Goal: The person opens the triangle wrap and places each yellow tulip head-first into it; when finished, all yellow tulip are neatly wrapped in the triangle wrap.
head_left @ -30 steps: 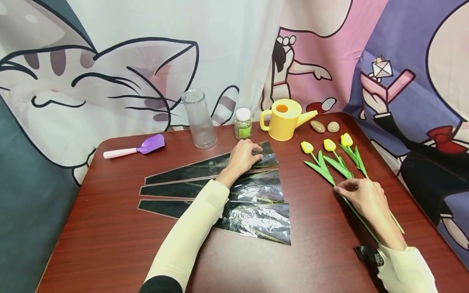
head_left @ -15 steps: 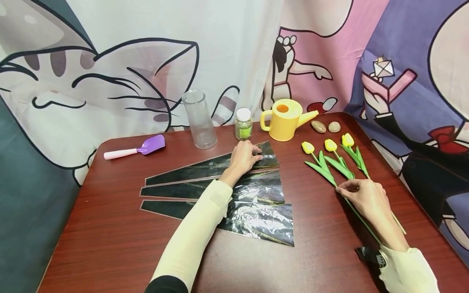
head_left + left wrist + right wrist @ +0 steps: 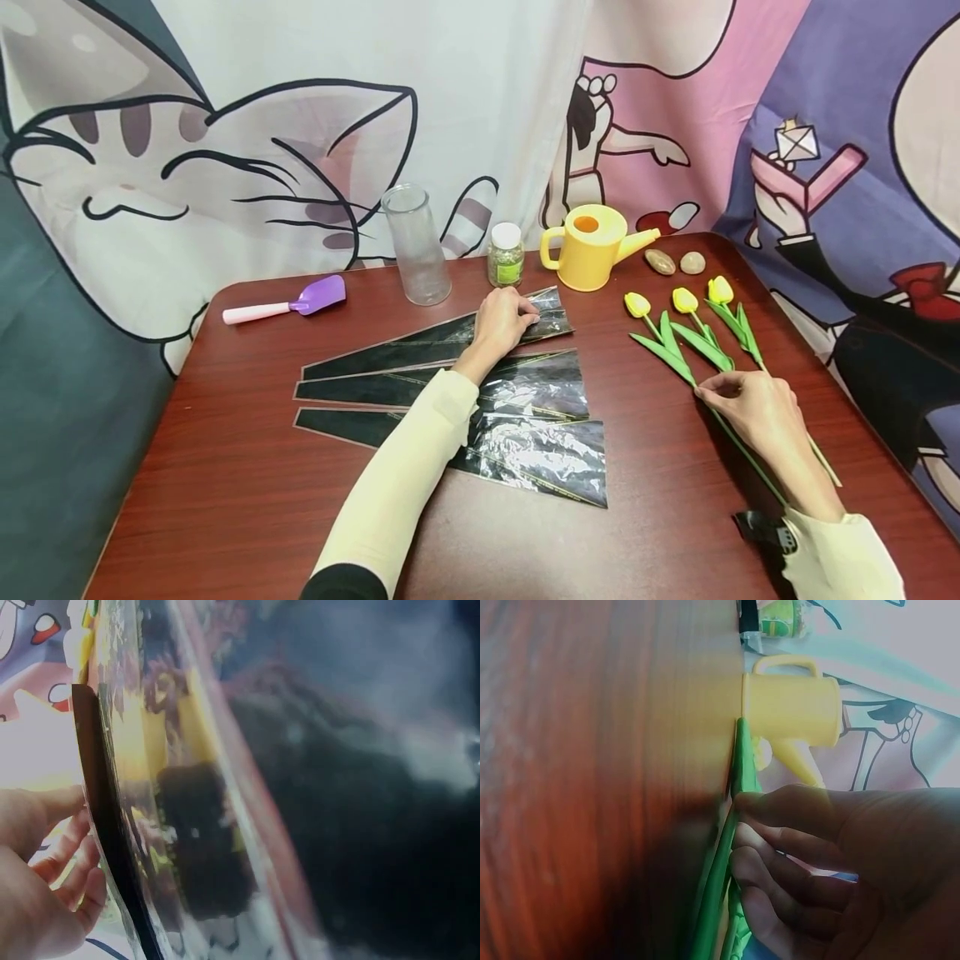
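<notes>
Three black-edged clear wrapping sleeves lie fanned on the dark red table (image 3: 225, 500). My left hand (image 3: 525, 317) pinches the wide end of the top sleeve (image 3: 420, 346). The left wrist view shows my fingers (image 3: 79, 862) at that sleeve's black edge (image 3: 105, 825). Three yellow tulips lie at the right. My right hand (image 3: 708, 389) pinches the green stem of the leftmost tulip (image 3: 637, 304), just below its leaves. In the right wrist view my fingers (image 3: 780, 859) curl round the stem (image 3: 716, 885). The middle tulip (image 3: 684, 299) and the right tulip (image 3: 720, 289) lie untouched.
Along the back stand a clear glass cylinder vase (image 3: 416, 246), a small white-lidded jar (image 3: 506, 254) and a yellow watering can (image 3: 588, 247). Two stones (image 3: 660, 261) lie beside the can. A purple scoop (image 3: 288, 302) lies at the back left. A cartoon curtain hangs behind.
Only the head view has shifted slightly. Both hands keep their holds in the same places, and the objects have not moved.
</notes>
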`<state>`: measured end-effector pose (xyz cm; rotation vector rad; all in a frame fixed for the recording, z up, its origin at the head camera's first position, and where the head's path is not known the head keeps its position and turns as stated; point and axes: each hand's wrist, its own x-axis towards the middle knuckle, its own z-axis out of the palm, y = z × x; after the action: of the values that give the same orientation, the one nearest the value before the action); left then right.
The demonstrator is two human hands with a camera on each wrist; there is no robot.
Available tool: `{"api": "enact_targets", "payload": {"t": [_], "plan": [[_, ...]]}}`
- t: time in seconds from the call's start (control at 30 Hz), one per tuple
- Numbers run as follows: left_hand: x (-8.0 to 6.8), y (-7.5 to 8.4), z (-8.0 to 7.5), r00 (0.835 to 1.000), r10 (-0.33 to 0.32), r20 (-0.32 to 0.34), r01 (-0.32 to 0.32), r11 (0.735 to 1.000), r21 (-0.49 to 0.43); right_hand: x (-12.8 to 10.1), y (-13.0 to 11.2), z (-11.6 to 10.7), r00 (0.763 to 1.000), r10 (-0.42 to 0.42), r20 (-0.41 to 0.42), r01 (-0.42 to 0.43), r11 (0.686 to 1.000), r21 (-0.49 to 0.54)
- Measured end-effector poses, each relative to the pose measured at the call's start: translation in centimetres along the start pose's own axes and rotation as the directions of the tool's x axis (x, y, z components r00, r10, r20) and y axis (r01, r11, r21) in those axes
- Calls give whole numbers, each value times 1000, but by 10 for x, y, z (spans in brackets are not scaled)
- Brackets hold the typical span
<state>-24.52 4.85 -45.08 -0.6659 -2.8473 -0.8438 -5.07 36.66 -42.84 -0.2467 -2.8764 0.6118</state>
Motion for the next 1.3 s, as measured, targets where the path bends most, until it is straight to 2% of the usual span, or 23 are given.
{"api": "enact_targets", "payload": {"t": [0.5, 0.73, 1.0, 1.07, 1.17, 1.3], "plan": [[-2, 5, -2, 1000, 15, -16, -15, 1000, 22, -1, 0, 0, 1000, -3, -2, 3, 1000, 6], [-2, 5, -3, 1000, 16, -18, -15, 999, 32, -3, -4, 0, 998, -28, -49, 29, 999, 27], [-4, 4, -4, 1000, 12, -8, -12, 999, 34, -6, -10, -5, 996, 1, -94, 4, 999, 49], [-4, 4, -4, 1000, 15, -9, -15, 999, 41, -7, -11, -8, 997, 20, -76, -13, 996, 89], [-4, 4, -5, 1000, 15, -16, -14, 999, 47, -7, -12, -14, 998, 58, 5, -58, 975, 217], [-4, 4, -6, 1000, 15, -16, -15, 999, 47, -5, -14, -18, 984, 118, 136, -164, 901, 401]]}}
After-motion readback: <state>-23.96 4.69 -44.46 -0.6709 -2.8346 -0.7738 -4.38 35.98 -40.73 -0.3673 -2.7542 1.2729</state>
